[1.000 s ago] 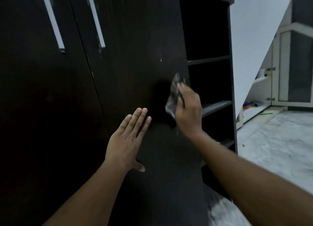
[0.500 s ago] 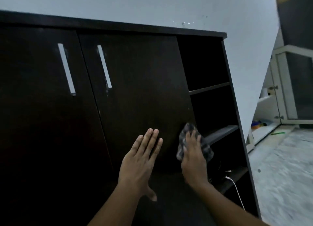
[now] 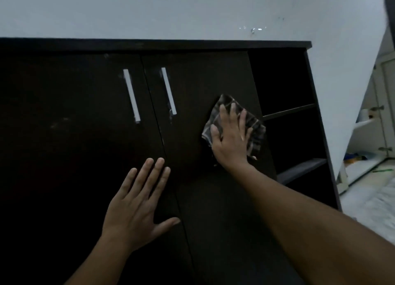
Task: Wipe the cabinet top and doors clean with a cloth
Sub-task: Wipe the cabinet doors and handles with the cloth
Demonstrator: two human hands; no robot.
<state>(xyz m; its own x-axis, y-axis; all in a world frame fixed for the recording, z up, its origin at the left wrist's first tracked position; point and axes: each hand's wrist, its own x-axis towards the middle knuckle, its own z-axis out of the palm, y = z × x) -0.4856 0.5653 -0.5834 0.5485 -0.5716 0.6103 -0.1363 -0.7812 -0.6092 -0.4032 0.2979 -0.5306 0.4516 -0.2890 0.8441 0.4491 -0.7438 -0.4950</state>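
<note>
- the right hand (image 3: pixel 232 139) lies flat with its fingers spread, pressing a checked cloth (image 3: pixel 255 133) against the right door (image 3: pixel 192 88) of the dark cabinet (image 3: pixel 64 156); it is not a closed fist, more a palm pinning the cloth to the panel.
- the cloth sits directly under that palm and fingers, its corners sticking out above the fingertips and off to the side nearest the open shelves (image 3: pixel 288 111).
- the left hand (image 3: pixel 136 207) is open and holds nothing; it rests flat on the cabinet front below and to the left of the wiping hand, across the seam between the two doors, probably to steady the doors.
- the wiping looks to be mid-way: the cloth is on the right door's middle, close to its edge by the shelves.
- pale smudges show around both handles (image 3: pixel 168 91), up and to the left of the cloth, so those spots look as though they need a pass.
- the left door (image 3: pixel 64 122), further left of the cloth beyond the seam, carries faint light marks too; it appears not yet cleaned, though the dim light makes that hard to judge.
- the cabinet top (image 3: pixel 149 43) is seen only as a thin edge well above the cloth, so i cannot tell whether it is already wiped.
- what is left, as a guess: the strip round the handles, the left door, the lower part of the right door below the wrist, and perhaps the top.
</note>
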